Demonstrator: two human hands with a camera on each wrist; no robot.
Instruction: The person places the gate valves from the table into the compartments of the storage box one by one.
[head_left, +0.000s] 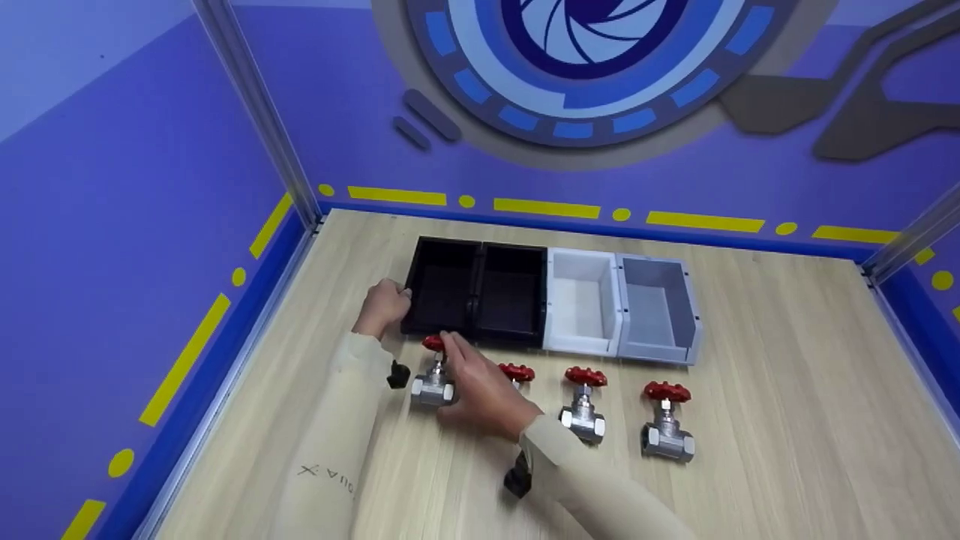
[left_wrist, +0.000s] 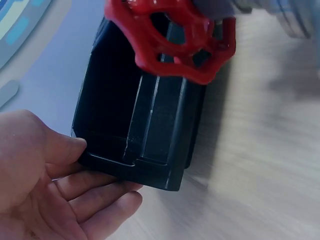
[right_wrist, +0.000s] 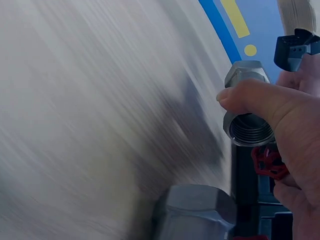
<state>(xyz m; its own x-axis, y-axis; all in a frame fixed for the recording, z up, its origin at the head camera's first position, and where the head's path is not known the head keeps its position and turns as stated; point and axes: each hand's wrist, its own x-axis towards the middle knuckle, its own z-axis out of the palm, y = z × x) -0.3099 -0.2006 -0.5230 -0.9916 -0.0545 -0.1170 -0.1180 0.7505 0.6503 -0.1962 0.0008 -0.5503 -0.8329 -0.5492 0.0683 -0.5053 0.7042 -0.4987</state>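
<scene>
Handwritten letters (head_left: 327, 475) on the left sleeve (head_left: 330, 431): a clear X (head_left: 307, 470), the rest illegible

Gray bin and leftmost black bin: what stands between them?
In the head view, the second black bin and the white bin stand side by side between the leftmost black bin and the gray bin.

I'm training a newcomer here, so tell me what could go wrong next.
The left hand holds the leftmost black bin by its edge; a pull might shift it. The right hand holds the leftmost valve, its red handwheel near that bin's front, so it could snag there. The next valve, partly hidden by that hand, sits close and might get knocked.
</scene>
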